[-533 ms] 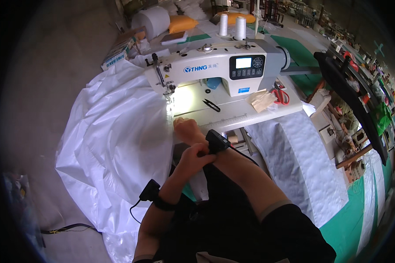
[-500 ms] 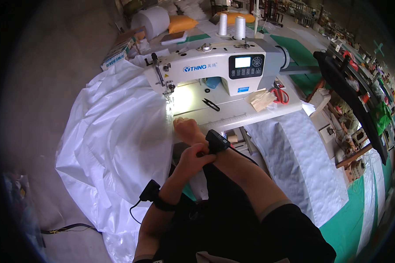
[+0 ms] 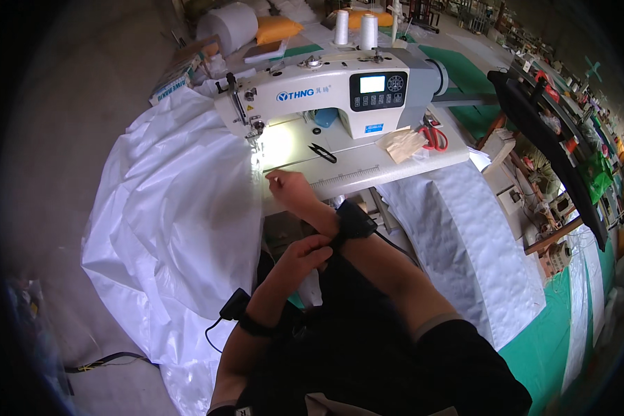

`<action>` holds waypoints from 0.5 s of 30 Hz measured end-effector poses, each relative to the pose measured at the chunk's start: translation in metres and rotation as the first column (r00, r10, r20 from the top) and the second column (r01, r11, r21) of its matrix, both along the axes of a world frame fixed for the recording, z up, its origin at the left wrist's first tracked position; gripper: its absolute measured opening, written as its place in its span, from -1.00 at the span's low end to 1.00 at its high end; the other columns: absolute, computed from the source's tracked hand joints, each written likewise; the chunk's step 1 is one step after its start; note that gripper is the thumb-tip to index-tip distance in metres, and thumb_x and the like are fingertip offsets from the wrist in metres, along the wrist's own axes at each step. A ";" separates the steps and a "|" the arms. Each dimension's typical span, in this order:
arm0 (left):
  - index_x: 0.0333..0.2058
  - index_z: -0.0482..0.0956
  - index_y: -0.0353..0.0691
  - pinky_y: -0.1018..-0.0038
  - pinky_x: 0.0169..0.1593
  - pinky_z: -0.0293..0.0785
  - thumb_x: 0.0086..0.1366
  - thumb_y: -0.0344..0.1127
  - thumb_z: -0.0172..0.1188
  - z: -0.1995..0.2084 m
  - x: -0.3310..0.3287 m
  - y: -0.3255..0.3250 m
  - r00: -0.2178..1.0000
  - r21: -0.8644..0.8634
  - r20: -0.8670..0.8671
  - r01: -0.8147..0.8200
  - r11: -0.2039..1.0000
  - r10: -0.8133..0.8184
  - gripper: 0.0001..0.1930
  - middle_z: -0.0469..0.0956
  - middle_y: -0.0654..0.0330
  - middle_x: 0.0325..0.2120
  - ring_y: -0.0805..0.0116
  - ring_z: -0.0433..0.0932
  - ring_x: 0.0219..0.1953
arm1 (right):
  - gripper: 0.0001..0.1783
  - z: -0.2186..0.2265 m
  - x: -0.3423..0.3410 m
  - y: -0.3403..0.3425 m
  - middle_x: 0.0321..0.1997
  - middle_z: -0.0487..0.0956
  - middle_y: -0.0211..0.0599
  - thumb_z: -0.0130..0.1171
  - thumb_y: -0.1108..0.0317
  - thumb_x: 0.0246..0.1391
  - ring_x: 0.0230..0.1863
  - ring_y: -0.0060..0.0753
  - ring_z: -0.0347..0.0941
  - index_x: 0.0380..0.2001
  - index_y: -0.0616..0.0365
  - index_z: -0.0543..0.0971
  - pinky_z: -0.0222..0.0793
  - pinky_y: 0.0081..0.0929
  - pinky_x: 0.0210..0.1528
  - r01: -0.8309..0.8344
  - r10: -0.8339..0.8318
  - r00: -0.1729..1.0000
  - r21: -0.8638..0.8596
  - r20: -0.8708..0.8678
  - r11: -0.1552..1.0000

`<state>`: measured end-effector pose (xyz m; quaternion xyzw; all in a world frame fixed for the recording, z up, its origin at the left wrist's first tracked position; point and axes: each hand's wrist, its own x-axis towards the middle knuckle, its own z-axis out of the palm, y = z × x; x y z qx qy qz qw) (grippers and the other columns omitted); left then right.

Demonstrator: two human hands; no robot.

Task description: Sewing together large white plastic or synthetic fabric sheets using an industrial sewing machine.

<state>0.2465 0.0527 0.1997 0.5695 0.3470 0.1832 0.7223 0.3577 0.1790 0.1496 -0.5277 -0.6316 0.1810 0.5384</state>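
Note:
My left hand [image 3: 299,262] is closed at the inner side of my right wrist, fingers pinching the black wrist strap [image 3: 338,240]. A small black box-shaped device [image 3: 357,219] with a cable sits on that strap. Past it, my right hand [image 3: 292,191] is loosely curled over the front edge of the sewing machine bed, nothing visible in it. Just left of it, a large white plastic sheet [image 3: 177,201] hangs in folds beneath the lit needle area of the white sewing machine [image 3: 284,97]. My left wrist carries a similar black device [image 3: 236,304].
On the machine bed lie black thread snips [image 3: 322,153], red-handled scissors [image 3: 434,137] and beige cloth pieces [image 3: 402,145]. Two white thread cones [image 3: 369,32] stand behind the machine. A quilted silvery-white sheet [image 3: 464,249] drapes at the right, near a black padded bar [image 3: 544,142].
My left hand has shifted from the top of my right forearm to the inner side of the wrist. The right wrist has turned, tilting its device. The whole view has shifted slightly.

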 end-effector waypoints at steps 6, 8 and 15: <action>-0.18 0.52 -0.30 0.58 -0.12 0.33 0.22 -0.41 0.11 -0.027 -0.008 -0.001 1.000 0.368 0.006 0.017 0.930 -0.021 -0.80 0.48 0.35 -0.36 0.57 0.41 -0.25 | -0.76 0.013 0.028 -0.008 -0.65 0.38 -0.54 0.05 0.25 0.05 -0.72 -0.63 0.13 -0.36 0.19 0.56 0.12 -0.67 -0.65 -0.545 0.102 -0.576 0.475 -0.811 0.691; -0.20 0.52 -0.31 0.58 -0.13 0.33 0.21 -0.42 0.12 -0.035 -0.009 -0.004 0.998 0.300 0.050 0.009 0.954 -0.025 -0.82 0.47 0.34 -0.36 0.57 0.41 -0.26 | -0.75 0.009 0.035 -0.012 -0.66 0.30 -0.55 -0.01 0.26 0.09 -0.71 -0.66 0.13 -0.38 0.21 0.55 0.11 -0.68 -0.65 -0.397 0.148 -0.571 0.430 -0.807 0.811; -0.23 0.52 -0.34 0.59 -0.16 0.37 0.16 -0.46 0.19 -0.015 0.004 -0.010 0.998 0.451 0.050 -0.064 0.890 0.047 -0.81 0.50 0.31 -0.38 0.56 0.45 -0.26 | -0.77 0.015 0.010 -0.015 -0.64 0.33 -0.49 -0.09 0.28 0.17 -0.64 -0.59 0.22 -0.45 0.15 0.49 0.14 -0.57 -0.63 -0.447 -0.135 0.065 -0.150 -0.989 0.882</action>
